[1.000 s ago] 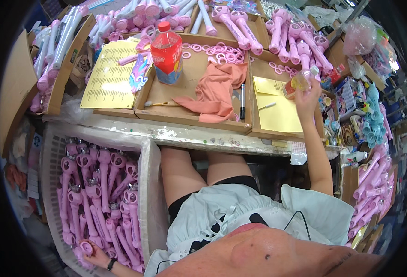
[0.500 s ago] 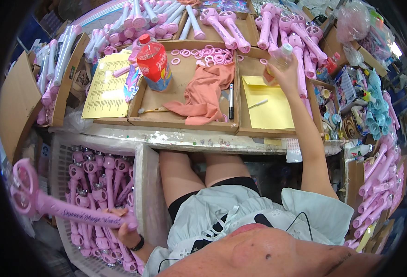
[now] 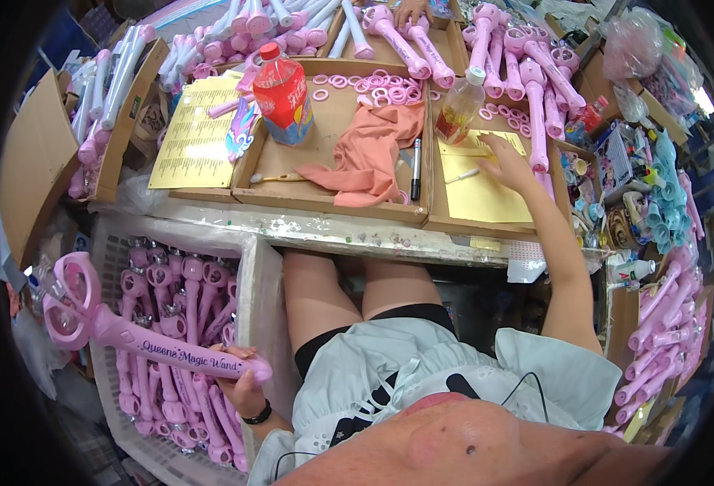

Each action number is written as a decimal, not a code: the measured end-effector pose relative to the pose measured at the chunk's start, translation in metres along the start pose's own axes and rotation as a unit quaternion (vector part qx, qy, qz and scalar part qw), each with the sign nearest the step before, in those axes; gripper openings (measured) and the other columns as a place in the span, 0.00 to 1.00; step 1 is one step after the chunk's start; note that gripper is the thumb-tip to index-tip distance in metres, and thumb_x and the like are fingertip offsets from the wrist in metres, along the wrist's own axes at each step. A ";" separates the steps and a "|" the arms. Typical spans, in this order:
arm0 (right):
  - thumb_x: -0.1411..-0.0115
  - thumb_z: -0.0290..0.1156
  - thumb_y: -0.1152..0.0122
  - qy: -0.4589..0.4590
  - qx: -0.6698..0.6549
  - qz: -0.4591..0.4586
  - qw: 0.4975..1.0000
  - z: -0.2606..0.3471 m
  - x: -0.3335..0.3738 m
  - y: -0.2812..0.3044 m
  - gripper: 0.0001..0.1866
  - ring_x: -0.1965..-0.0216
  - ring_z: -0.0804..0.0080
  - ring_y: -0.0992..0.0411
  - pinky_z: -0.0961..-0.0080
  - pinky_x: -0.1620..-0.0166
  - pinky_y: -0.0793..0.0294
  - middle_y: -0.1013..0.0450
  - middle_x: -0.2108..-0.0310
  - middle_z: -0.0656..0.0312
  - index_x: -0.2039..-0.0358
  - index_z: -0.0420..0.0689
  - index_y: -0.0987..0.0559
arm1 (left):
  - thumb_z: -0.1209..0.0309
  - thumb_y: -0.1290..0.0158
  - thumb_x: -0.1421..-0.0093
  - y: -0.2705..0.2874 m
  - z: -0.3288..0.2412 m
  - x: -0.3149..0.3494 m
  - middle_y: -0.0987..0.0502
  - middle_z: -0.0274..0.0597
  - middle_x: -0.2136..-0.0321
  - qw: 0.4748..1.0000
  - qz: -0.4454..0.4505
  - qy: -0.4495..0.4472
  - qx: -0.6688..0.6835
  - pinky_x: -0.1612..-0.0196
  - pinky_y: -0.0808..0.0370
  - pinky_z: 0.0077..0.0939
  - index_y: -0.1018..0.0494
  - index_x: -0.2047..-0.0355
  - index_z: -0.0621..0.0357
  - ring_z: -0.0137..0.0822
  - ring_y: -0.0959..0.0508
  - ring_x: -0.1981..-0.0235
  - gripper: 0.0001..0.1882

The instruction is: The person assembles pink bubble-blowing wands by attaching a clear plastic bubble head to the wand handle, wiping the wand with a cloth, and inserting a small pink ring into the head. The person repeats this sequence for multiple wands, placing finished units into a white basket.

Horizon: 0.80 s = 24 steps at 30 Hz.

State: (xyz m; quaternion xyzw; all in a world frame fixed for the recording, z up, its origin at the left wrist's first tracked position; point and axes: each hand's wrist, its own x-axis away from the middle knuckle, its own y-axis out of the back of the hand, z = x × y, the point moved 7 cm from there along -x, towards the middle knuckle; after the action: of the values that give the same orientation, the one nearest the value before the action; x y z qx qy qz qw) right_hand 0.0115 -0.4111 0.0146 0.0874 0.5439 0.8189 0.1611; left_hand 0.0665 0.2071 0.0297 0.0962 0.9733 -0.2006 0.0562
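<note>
My left hand (image 3: 244,387) is closed round the handle end of a pink toy wand (image 3: 159,344) with dark lettering. The wand lies tilted over a crate, its open looped head pointing left. My right hand (image 3: 507,164) is held over yellow paper (image 3: 490,194), empty, with its fingers apart. Just left of its fingers lies a small white-tipped stick (image 3: 462,175), perhaps a swab. A clear bottle with amber liquid (image 3: 458,113) stands slightly tilted at the far edge of that paper, apart from the hand.
A white crate (image 3: 258,292) beside my legs is full of pink wands. Shallow cardboard trays (image 3: 252,197) hold a red-capped bottle (image 3: 282,97), an orange cloth (image 3: 369,150), a marker (image 3: 416,170) and pink rings (image 3: 385,87). Another person's hand (image 3: 412,11) touches wands at the far side.
My right hand has let go of the amber bottle and drawn back toward me. My left hand has shifted the wand slightly right. Another person's hand has appeared at the far side.
</note>
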 end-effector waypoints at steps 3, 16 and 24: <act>0.44 0.49 0.46 0.130 0.187 -0.001 0.974 0.001 0.039 -0.007 0.35 0.37 0.48 0.51 0.56 0.38 0.50 0.48 0.38 0.48 0.40 0.47 0.40 | 0.76 0.44 0.59 -0.003 0.002 -0.006 0.32 0.42 0.70 1.000 0.024 -0.001 0.015 0.52 0.34 0.41 0.43 0.50 0.57 0.37 0.31 0.66 0.34; 0.39 0.59 0.63 -0.083 0.138 0.149 0.976 -0.003 0.043 -0.050 0.39 0.33 0.47 0.68 0.51 0.35 0.67 0.65 0.34 0.45 0.35 0.49 0.53 | 0.80 0.48 0.58 -0.044 0.024 -0.016 0.32 0.43 0.68 0.992 0.098 0.012 0.078 0.49 0.35 0.43 0.46 0.48 0.56 0.39 0.31 0.63 0.34; 0.46 0.43 0.42 0.195 -0.077 -0.138 0.968 0.152 -0.006 0.004 0.19 0.64 0.54 0.27 0.61 0.58 0.29 0.25 0.67 0.51 0.62 0.41 0.23 | 0.82 0.44 0.55 -0.047 0.038 0.003 0.28 0.42 0.67 0.980 0.153 0.126 -0.036 0.59 0.27 0.31 0.42 0.50 0.61 0.35 0.25 0.66 0.31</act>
State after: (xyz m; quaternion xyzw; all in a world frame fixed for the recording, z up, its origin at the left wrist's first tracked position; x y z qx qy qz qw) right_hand 0.0647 -0.2836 0.0778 -0.1630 0.5067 0.8295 0.1693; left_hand 0.0560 0.1500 0.0121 0.2663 0.9530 -0.1407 -0.0330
